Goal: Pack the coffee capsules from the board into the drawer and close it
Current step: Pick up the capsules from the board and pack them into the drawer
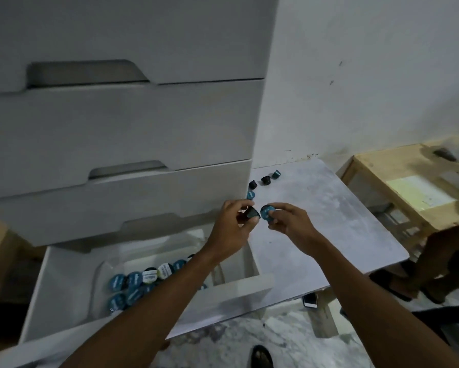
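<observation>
Right now, hands: both are raised together above the near-left part of the board, almost touching.
Left hand [232,221]: fingers pinched around a dark capsule [251,213], its body turned toward the other hand.
Right hand [289,224]: fingertips gripping a teal-lidded capsule [266,211], the lid facing left; the two held capsules sit just beside each other.
Board [329,221]: a pale, mottled slab lying to the right of the drawer unit.
Capsules left on the board: four at the far-left corner, namely one teal lid [251,195] by the cabinet edge, two dark ones [252,185] [265,180] behind it, and one tipped capsule [276,174] farthest back.
Drawer [63,288]: the lowest one, pulled open below the left forearm.
Capsules in the drawer [140,282]: a cluster of teal and white lids lying in a clear tray, partly hidden by the arm.
Cabinet [116,128]: white, with its upper drawers shut.
Floor: a phone [310,300] lies under the board's near edge.
Far right: a wooden crate [409,187] stands by the wall.
</observation>
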